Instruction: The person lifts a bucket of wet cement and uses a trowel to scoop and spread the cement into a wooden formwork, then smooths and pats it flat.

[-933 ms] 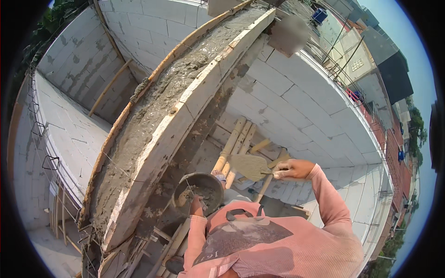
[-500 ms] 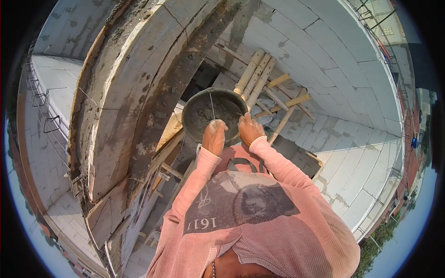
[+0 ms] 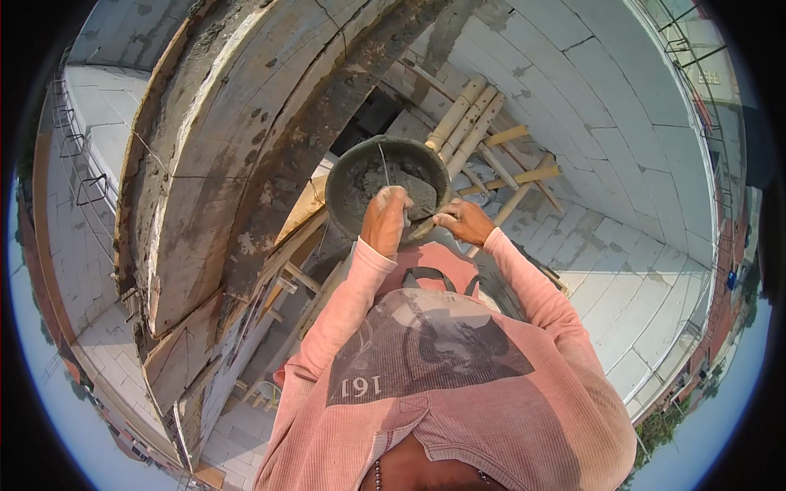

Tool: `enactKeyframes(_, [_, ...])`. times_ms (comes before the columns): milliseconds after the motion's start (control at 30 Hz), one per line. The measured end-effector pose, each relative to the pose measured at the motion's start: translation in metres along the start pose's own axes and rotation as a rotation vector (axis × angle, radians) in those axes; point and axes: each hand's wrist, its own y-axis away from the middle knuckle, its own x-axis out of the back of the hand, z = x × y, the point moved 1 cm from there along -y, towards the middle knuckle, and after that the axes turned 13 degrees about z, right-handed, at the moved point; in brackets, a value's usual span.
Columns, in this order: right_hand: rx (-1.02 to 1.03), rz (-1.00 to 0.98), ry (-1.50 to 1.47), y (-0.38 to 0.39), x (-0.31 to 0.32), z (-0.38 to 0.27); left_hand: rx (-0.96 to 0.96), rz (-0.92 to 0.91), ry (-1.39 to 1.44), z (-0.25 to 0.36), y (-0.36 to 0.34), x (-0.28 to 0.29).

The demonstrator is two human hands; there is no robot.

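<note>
An outdoor building site, seen from above through a round fisheye view, has walls of pale grey blocks (image 3: pixel 606 155) curving up the right side, with blue sky at the outer edges. On the left, a long timber formwork board (image 3: pixel 217 151), stained and splashed, slants from the top toward the lower left; wet grey concrete (image 3: pixel 182 86) lies behind its upper edge. Thin bent steel bars (image 3: pixel 92 190) stick up from a wall farther left.

In the middle, a dark round bucket (image 3: pixel 331 196) sits in front of the person's chest, to the right of the formwork. Grey mortar (image 3: pixel 356 195) lies inside it. The left hand (image 3: pixel 386 218) is clenched around the bucket's thin wire handle (image 3: pixel 384 160), which rises from the far rim. The right hand (image 3: pixel 465 222), at the near right rim, grasps a trowel (image 3: pixel 418 195); its grip is mostly hidden by the fingers, and its mortar-coated blade lies within the bucket.

Just beyond the bucket, three bamboo poles (image 3: pixel 471 124) lie side by side. The person wears a dusty pink long-sleeved shirt (image 3: pixel 483 417) with a dark printed panel.
</note>
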Motion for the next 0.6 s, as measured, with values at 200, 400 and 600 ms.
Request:
enactKeyframes(200, [-0.036, -0.118, -0.187, 0.012, 0.069, -0.029, 0.219, 0.070, 0.357, 0.015, -0.009, 0.004])
enactKeyframes(400, [0.026, -0.117, -0.175, 0.027, 0.160, -0.058, 0.212, 0.061, 0.436, 0.011, -0.025, 0.006])
enactKeyframes(600, [0.024, -0.003, -0.007, 0.051, 0.333, -0.205, 0.191, 0.141, 0.453, -0.019, -0.040, 0.013])
